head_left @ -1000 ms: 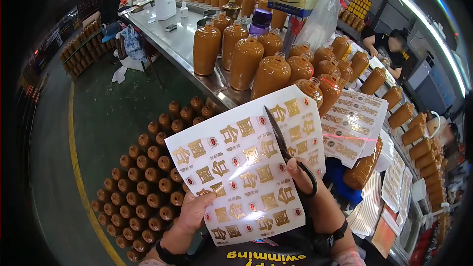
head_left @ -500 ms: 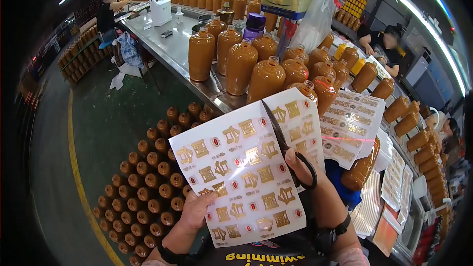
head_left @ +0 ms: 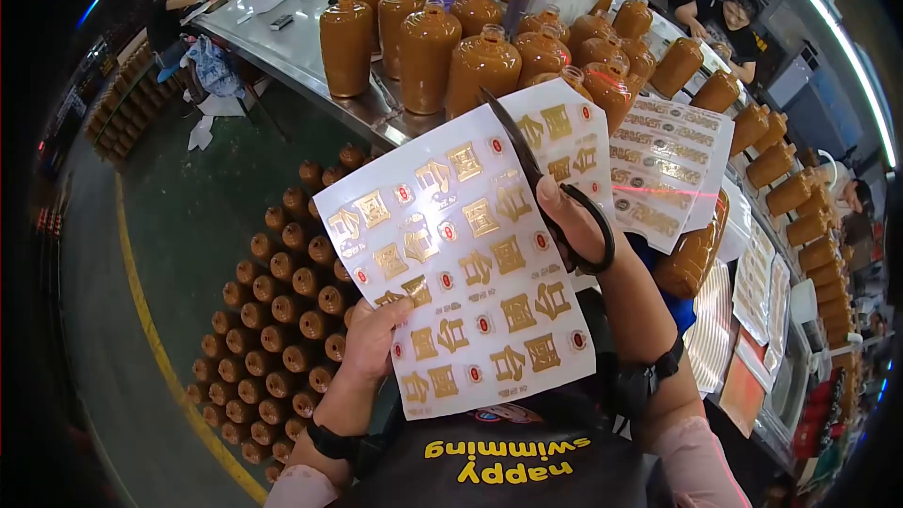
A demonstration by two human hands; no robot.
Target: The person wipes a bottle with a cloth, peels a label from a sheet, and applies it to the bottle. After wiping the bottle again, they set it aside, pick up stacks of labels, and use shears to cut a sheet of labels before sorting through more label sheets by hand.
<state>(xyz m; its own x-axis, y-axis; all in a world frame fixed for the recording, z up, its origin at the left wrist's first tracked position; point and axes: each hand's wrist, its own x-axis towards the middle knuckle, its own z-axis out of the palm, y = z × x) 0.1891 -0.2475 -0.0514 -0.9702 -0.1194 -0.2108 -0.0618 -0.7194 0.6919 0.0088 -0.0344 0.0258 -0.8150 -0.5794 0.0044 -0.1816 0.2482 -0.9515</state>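
My left hand (head_left: 376,339) grips the lower left edge of a white sticker sheet (head_left: 461,254) printed with gold characters and small red seals. My right hand (head_left: 569,221) holds black scissors (head_left: 536,183) by their loop handles. The blades point up along a cut that runs down from the sheet's top edge. A narrower strip of the sheet hangs to the right of the blades.
Brown ceramic bottles (head_left: 428,42) stand on a steel table (head_left: 282,52) ahead. Many more bottles (head_left: 282,320) stand on the green floor at my left. More label sheets (head_left: 668,174) lie to the right. Other people work at the back right (head_left: 729,19) and far left (head_left: 169,5).
The sheet, scissors and both hands have risen in view and come closer. The scissors have advanced further down the cut. The camera has tilted downward.
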